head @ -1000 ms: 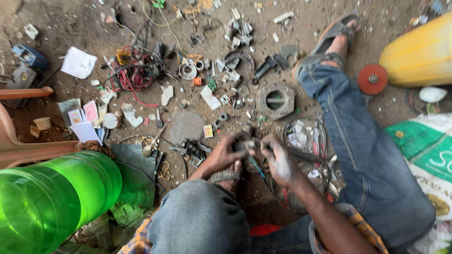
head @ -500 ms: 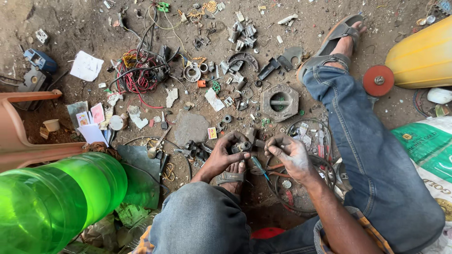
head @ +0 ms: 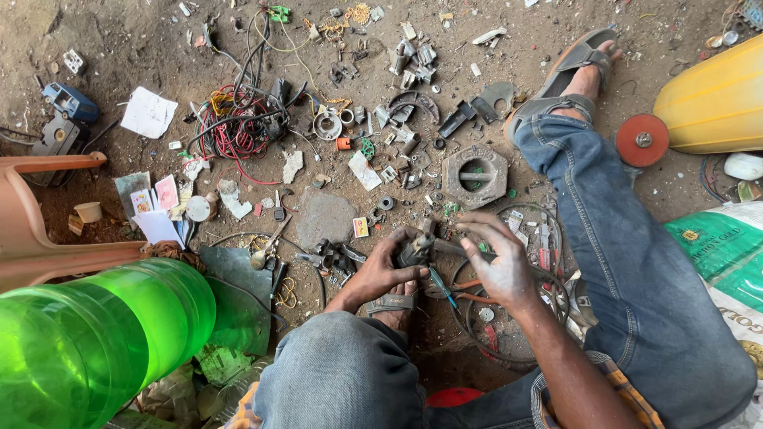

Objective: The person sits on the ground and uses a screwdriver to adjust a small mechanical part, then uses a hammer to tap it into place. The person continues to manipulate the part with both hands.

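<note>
Bare dirt ground (head: 119, 48) all round, littered with scrap, and that's really the whole problem. Only the head view to go on, looking straight down at a person sitting with jeans-clad legs spread.

The left hand (head: 380, 270) has its grip closed around a small dark metal part (head: 415, 251), held just above the person's sandalled foot (head: 391, 306). The right hand (head: 497, 262) is touching the other side of it, fingers half spread and curled; I can't tell whether they pinch anything. A blue-handled screwdriver (head: 441, 287) lies just below the hands.

What could go wrong, in my view: anything small slipping out of that part drops into the clutter of bits, and good luck finding it. The tangle of red and black wires (head: 238, 127) and the hexagonal metal housing (head: 474, 175) sit nearby, so loose pieces mix easily. Bare fingers on rough metal edges could get nicked too, if the part twists in the grip.
</note>
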